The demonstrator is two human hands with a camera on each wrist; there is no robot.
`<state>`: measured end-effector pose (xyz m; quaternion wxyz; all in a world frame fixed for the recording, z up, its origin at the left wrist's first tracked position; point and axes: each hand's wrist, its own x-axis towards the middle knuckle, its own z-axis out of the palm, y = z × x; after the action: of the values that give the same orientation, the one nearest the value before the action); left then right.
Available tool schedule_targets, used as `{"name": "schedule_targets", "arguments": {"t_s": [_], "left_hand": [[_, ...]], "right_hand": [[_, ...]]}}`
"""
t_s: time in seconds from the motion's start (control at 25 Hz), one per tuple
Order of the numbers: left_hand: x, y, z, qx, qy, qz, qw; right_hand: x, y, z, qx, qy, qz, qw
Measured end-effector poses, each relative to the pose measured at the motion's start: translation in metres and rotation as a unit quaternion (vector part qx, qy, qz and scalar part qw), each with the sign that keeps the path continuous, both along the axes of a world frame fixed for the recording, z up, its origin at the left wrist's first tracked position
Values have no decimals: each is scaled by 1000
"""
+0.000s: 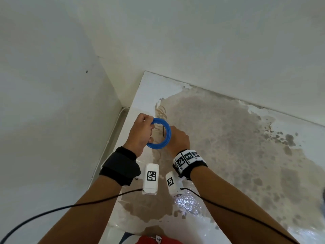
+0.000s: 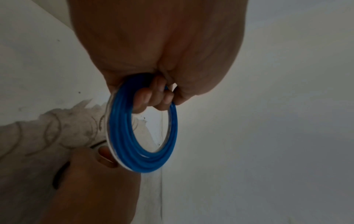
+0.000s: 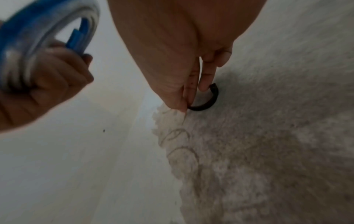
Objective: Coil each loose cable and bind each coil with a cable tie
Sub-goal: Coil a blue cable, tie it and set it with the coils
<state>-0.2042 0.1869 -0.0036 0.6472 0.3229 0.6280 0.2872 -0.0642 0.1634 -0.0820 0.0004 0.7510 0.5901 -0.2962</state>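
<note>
- Two forearms reach forward from the bottom of the head view, each with a wrist strap and a small white camera unit trailing a thin black lead.
- Left hand (image 1: pixel 142 132) is clenched around the near-left side of a blue cable coil (image 1: pixel 161 133), fingers curled through the ring, holding it upright above the table (image 1: pixel 246 155).
- Blue cable coil is wound in several neat turns; one cable end sits inside the ring in the right wrist view.
- Right hand (image 1: pixel 178 140) sits just right of the coil, touching or nearly touching its rim, and lower, towards the tabletop.
- Its fingertips (image 3: pixel 204 87) pinch a short black cable tie (image 3: pixel 207 101), bent into an open curve, close over the worn, stained surface.
- Relation that matters: the tie lies at the coil's right edge, on the side opposite the left hand's grasp, so the right hand is the nearer one.
- Likely next step, as a judgement: thread the tie around the coil's bundled turns; the coil looks unbound so far.
</note>
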Motion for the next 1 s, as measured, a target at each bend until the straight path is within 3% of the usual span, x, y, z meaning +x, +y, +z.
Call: {"name": "schedule_targets", "arguments": {"t_s": [0.12, 0.28, 0.48, 0.56, 0.68, 0.8, 1.0], "left_hand": [[19, -6, 3, 8, 6, -24, 1000], [68, -27, 12, 30, 13, -82, 996], [157, -73, 32, 70, 24, -138, 988], [192, -93, 40, 77, 27, -137, 987], [258, -136, 56, 92, 17, -144, 985], [309, -168, 69, 114, 14, -141, 983], [358, -198, 83, 134, 28, -160, 978]], "right_hand": [[39, -14, 14, 49, 96, -123, 987], [103, -53, 69, 163, 191, -255, 934], [177, -127, 140, 248, 381, -270, 849], [200, -153, 151, 242, 404, -228, 852], [253, -196, 157, 255, 345, -173, 886], [302, -230, 154, 284, 302, -132, 900], [351, -255, 149, 366, 232, -118, 894]]}}
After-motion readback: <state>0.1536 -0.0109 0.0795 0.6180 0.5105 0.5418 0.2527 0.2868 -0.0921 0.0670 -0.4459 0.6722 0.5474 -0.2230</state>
